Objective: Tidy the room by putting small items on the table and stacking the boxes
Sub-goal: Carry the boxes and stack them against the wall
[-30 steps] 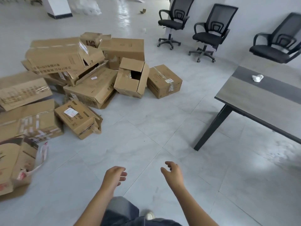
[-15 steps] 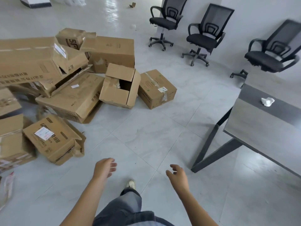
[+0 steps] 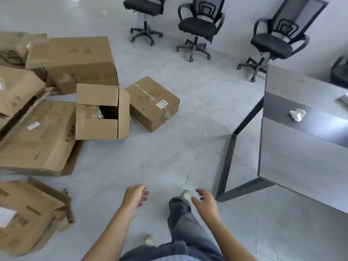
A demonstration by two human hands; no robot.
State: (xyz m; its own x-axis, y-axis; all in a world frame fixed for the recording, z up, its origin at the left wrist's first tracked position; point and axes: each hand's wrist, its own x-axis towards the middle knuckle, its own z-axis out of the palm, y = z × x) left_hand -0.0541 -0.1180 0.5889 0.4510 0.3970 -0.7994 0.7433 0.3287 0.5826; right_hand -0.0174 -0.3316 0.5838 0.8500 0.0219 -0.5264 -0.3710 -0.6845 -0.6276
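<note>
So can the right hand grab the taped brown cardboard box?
Probably not: the right hand hangs empty, well short of the taped brown cardboard box; only bare grey floor lies between.

Flat carton, side face: black Chinese characters running sideways, beginning 非开, the rest blurred; white sticker on top, illegible. Taped carton: white-and-blue shipping label and small green print, neither legible. Crushed carton, lower left: white label and barcode-like marks, unreadable. Far-left carton: large dark letters, blurred.
</note>
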